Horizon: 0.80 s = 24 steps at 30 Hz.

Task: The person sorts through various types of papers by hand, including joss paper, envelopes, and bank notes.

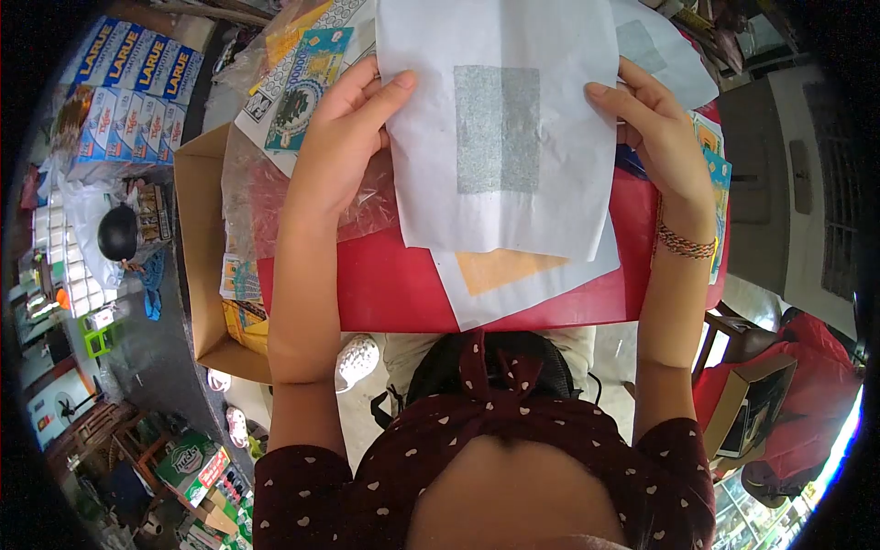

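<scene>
My left hand (pixel 346 128) pinches the left edge of a white sheet of paper (pixel 422 202), thumb in front and fingers behind. On the opposite edge, my right hand (pixel 662 136) grips the same sheet between thumb and fingers. The sheet is held up over the table, a grey-green rectangle (pixel 498 130) at its middle and a soft crease running down it. Beneath lies another white sheet (pixel 587 280) with an orange patch (pixel 500 270), tilted on the red tabletop (pixel 385 289). The held sheet hides part of it.
Colourful printed papers (pixel 310 87) and clear plastic wrap (pixel 261 197) lie at the left of the table, beside a cardboard box (pixel 203 247). More printed packets (pixel 717 197) sit at the right edge. Another white sheet (pixel 674 60) lies behind my right hand.
</scene>
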Each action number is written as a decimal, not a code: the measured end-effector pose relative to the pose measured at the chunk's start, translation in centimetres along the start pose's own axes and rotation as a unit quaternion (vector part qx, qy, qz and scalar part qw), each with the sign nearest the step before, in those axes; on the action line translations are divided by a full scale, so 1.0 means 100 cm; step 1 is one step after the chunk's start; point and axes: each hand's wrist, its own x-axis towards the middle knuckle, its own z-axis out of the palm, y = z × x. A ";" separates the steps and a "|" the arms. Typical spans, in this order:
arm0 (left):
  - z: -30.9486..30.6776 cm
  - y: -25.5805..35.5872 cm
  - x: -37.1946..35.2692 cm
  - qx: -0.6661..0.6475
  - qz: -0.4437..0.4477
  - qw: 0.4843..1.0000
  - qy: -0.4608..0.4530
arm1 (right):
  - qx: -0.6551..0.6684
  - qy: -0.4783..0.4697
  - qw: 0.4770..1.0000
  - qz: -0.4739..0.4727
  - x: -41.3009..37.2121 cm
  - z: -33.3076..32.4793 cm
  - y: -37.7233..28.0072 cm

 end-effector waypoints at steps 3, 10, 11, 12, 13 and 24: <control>0.004 -0.001 -0.001 -0.021 0.008 1.000 -0.007 | 0.038 0.088 0.995 0.012 0.001 0.009 0.000; 0.002 -0.006 0.000 -0.006 0.022 1.000 -0.005 | -0.041 -0.005 0.999 -0.012 -0.001 0.006 -0.002; 0.003 -0.005 0.000 -0.009 0.019 1.000 0.000 | -0.034 0.012 0.999 -0.010 -0.001 0.007 -0.002; 0.002 -0.005 0.000 -0.009 0.019 1.000 0.000 | -0.028 0.029 0.999 -0.007 -0.001 0.007 -0.002; 0.000 -0.004 0.000 -0.005 0.010 1.000 -0.003 | -0.028 0.030 0.999 -0.008 -0.001 0.005 -0.001; -0.002 0.001 -0.001 0.028 0.005 1.000 -0.008 | -0.035 0.012 0.999 0.003 -0.001 0.003 -0.002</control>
